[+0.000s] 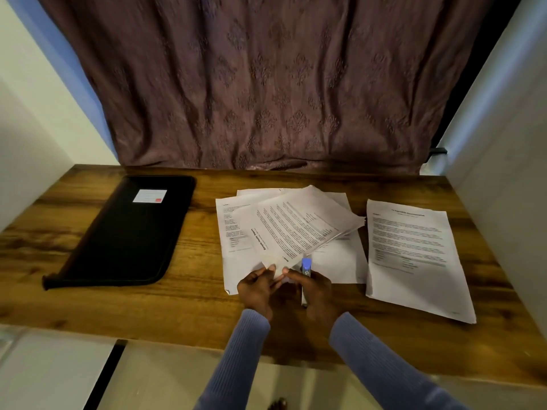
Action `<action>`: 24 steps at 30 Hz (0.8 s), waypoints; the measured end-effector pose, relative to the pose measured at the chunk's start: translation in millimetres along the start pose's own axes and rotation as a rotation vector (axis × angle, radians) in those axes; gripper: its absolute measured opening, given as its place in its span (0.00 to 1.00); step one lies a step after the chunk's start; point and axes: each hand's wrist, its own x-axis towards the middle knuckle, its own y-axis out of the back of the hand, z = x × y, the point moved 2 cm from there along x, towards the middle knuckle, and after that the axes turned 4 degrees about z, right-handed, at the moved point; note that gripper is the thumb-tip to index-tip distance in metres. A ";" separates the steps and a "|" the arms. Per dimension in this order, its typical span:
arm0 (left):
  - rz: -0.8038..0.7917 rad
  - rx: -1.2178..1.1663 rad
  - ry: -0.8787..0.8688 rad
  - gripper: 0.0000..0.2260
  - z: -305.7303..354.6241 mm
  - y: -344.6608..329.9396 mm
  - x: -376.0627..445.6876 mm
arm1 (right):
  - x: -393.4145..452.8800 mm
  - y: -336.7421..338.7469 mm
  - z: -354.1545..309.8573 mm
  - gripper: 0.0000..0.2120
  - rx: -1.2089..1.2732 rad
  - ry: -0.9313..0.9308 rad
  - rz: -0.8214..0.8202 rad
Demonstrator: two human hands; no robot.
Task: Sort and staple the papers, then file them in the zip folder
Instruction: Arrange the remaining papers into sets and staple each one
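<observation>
Zip folder (pixel 127 232) lies flat and closed, well to the left of my hands; looks soft-sided, I'd lift it by an edge. Left hand (pixel 257 287) pinches the near corner of the fanned sheets (pixel 296 229); thin, floppy, they slide apart unless clamped at that corner. Right hand (pixel 315 287) is curled round the blue stapler (pixel 305 267), nose at the same corner. Second stack (pixel 414 253) lies right of both hands.

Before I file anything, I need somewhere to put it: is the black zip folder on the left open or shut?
Shut: the black zip folder lies flat on the wooden table, cover down, with no papers showing inside.
</observation>
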 end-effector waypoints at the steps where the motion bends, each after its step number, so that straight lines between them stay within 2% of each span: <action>1: 0.002 -0.001 0.000 0.06 -1.6 1.3 0.6 | -1.6 0.4 0.2 0.18 -0.012 -0.002 0.001; 5: -0.008 0.011 0.019 0.13 -5.8 5.5 0.9 | -0.7 2.1 -0.6 0.20 -0.105 0.009 0.047; 7: -0.014 0.019 0.035 0.15 -6.3 7.0 1.6 | -3.0 3.6 -4.2 0.24 -0.277 -0.016 0.055; 9: -0.014 0.034 0.050 0.17 -6.7 8.4 3.7 | -1.8 7.7 -3.3 0.29 -0.413 -0.056 0.003; 12: -0.032 0.030 0.090 0.16 -10.7 10.3 7.6 | -1.7 14.4 0.6 0.28 -0.483 -0.059 -0.073; 16: -0.032 0.039 0.099 0.14 -14.7 11.7 8.6 | -2.2 12.0 -0.2 0.26 -0.489 -0.092 -0.158; 20: -0.033 0.070 0.068 0.06 -13.4 10.4 4.1 | 3.9 11.6 0.3 0.26 -0.366 -0.144 -0.243; 24: -0.033 0.078 -0.006 0.06 -10.4 8.6 2.1 | 5.5 13.8 -2.5 0.22 -0.307 -0.139 -0.303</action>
